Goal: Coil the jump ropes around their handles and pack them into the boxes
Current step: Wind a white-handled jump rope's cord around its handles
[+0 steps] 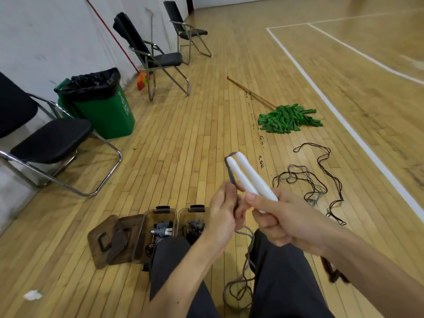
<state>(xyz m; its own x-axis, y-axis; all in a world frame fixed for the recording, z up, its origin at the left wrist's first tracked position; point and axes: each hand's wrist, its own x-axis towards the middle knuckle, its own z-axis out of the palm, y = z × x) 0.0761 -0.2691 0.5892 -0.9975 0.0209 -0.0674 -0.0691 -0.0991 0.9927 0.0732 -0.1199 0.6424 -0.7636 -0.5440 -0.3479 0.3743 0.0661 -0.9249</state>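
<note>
My right hand [282, 216] grips two white jump-rope handles [249, 176] side by side, their tips pointing up and away. A grey rope [230, 173] loops over the handle tips and runs down into my left hand [223, 213], which pinches it. The rest of that rope hangs between my knees to the floor [243, 278]. Two clear brown boxes [158, 228] [192, 223] stand open on the floor below my left arm, each holding coiled rope. More loose ropes [316, 177] lie tangled on the floor to the right.
Two brown lids [110, 242] lie left of the boxes. A green bin [101, 99] and folding chairs [46, 143] [158, 56] line the left wall. A green mop [286, 118] lies on the wooden floor ahead. A white scrap [33, 294] sits at lower left.
</note>
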